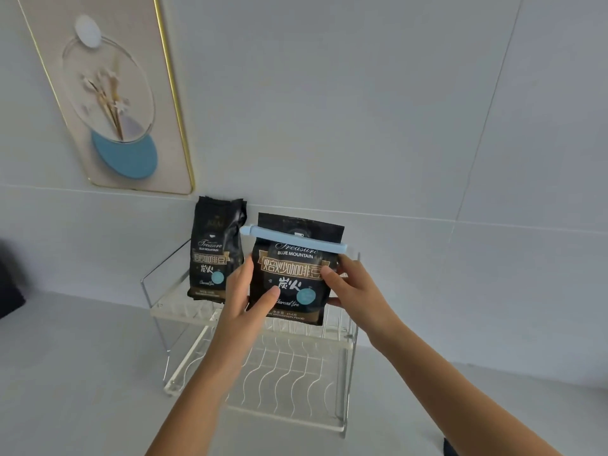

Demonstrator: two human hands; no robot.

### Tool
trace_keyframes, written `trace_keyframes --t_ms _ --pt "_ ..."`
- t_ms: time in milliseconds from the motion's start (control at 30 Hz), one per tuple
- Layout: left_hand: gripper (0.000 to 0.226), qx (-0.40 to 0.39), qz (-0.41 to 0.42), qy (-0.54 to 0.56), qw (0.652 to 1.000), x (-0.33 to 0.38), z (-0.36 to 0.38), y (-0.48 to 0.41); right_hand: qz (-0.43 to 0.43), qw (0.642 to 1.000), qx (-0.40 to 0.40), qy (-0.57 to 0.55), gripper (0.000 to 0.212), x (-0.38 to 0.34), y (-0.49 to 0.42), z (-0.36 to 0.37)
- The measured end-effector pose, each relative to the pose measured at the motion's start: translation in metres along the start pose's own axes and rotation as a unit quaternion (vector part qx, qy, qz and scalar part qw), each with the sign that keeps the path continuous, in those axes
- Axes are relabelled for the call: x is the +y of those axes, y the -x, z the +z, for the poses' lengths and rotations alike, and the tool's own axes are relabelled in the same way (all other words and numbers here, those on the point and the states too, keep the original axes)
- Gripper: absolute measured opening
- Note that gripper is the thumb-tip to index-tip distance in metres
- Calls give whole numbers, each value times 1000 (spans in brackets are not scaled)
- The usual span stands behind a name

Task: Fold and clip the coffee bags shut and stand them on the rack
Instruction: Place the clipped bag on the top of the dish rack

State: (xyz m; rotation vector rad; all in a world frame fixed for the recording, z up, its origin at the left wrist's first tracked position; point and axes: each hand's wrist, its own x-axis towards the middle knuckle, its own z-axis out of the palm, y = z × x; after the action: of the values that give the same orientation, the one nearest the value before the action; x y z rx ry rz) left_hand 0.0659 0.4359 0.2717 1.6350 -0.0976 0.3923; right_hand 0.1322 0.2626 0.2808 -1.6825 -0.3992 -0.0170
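Observation:
A black coffee bag (pixel 289 278) with gold lettering stands upright on the right of the upper shelf of a clear acrylic rack (pixel 171 309). A long light-blue clip (pixel 292 239) runs across its top. My left hand (pixel 245 291) grips its left edge and my right hand (pixel 348 284) grips its right edge, thumbs on the front. A second black coffee bag (pixel 215 251) stands at the shelf's back left with no clip visible on it, its top upright.
The rack's lower tier (pixel 286 373) carries wavy wire dividers. A framed picture (pixel 108 93) hangs on the grey wall at upper left. A dark object (pixel 10 274) lies at the left edge of the grey counter.

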Motion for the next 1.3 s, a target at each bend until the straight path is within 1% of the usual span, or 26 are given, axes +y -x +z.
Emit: trace_keyframes --t_ms 67,167,300,367,433,500,567,633,800,900,1000,1100,1167,1233,1300 --pt "57 -1 9 8 1000 0 -12 -16 -10 1000 5 7 29 -3 -15 14" --pt "51 1 6 15 1000 -2 -24 -40 -21 1000 22 9 30 -2 -39 30" --pt "48 4 -20 13 1000 -23 -34 -66 -15 999 39 -17 29 13 -64 52" --pt "49 7 -32 3 999 -37 -39 -75 2 999 41 -5 29 26 -73 63" --pt "52 -5 -58 -19 998 -51 -42 -83 45 998 29 20 36 43 -78 74" --pt "62 -24 -105 -75 991 -67 -43 -87 83 996 -2 32 42 58 -76 84" --pt "74 -26 -128 -128 983 -80 -42 -85 75 995 -28 55 41 69 -73 91" --pt "80 -20 -125 -134 983 -87 -39 -83 58 995 -49 60 38 71 -74 93" --pt "80 3 -133 -123 984 -89 -33 -84 54 993 -85 54 37 69 -73 83" --pt "79 26 -116 -123 985 -83 -31 -77 41 993 -90 69 38 69 -65 80" --pt "81 41 -63 -149 986 -69 -31 -67 -8 991 -69 111 41 62 -52 78" --pt "84 39 2 -242 969 -52 -24 -55 -63 988 -53 127 44 43 -36 75" --pt "83 42 43 -285 957 -40 -15 -45 -94 985 -41 142 46 31 -24 69" --pt "81 39 73 -299 951 -30 -6 -33 -118 979 -21 166 49 24 -10 58" --pt "79 21 91 -292 952 -25 6 -19 -130 972 -2 194 53 24 9 46"
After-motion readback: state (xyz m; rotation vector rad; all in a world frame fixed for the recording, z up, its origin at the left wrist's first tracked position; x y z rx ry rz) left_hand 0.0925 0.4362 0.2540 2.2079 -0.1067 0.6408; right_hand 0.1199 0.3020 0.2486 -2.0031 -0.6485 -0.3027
